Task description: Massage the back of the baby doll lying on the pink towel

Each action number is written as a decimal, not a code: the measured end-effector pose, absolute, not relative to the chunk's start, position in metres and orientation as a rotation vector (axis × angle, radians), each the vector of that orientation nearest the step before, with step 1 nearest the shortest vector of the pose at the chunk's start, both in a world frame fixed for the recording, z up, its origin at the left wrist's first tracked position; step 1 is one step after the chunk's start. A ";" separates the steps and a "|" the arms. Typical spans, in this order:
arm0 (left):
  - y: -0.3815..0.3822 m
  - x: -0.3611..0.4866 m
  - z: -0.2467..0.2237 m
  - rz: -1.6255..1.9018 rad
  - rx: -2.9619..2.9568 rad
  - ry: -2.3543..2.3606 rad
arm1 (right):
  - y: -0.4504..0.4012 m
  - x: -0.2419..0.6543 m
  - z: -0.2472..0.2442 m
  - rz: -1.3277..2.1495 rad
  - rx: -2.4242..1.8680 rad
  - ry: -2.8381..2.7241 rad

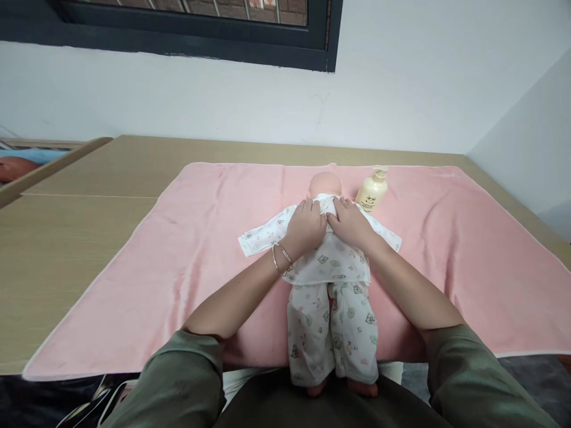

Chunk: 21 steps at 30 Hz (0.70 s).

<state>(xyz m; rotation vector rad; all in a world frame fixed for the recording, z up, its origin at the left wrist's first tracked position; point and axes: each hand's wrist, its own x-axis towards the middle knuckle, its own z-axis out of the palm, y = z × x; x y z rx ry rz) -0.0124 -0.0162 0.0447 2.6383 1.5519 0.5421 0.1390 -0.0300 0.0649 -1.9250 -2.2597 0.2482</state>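
Observation:
A baby doll [325,184] lies on a pink blanket [214,238], its head away from me and its feet over the near edge. It wears a white printed top [330,261] and matching trousers [307,333]. My left hand [307,224], with bangles at the wrist, rests on the upper chest of the top, its fingers spread over the cloth. Beside it, my right hand [349,222] lies on the other side of the chest, fingers apart near the collar. Both sleeves stretch outward.
A cream pump bottle [372,190] lies tilted right of the doll's head. The wooden table [89,238] extends left of the blanket. Behind it stand a white wall and a dark window frame [223,38]. A brown and blue item [20,166] shows at far left.

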 end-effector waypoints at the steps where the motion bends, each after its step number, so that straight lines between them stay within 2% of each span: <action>1: -0.012 -0.015 0.047 0.535 2.619 1.528 | -0.034 0.136 0.063 0.197 -1.932 -2.254; 6: -0.002 -0.021 0.048 0.517 2.514 1.463 | -0.049 0.127 0.063 0.142 -1.888 -2.310; 13: -0.031 -0.011 0.029 0.771 2.656 1.428 | -0.020 0.147 0.072 0.281 -1.889 -2.268; 18: -0.019 -0.015 0.039 0.479 2.827 1.370 | -0.038 0.137 0.072 0.214 -1.953 -2.334; 21: -0.015 -0.014 0.040 0.528 2.745 1.440 | -0.049 0.131 0.070 0.156 -1.925 -2.365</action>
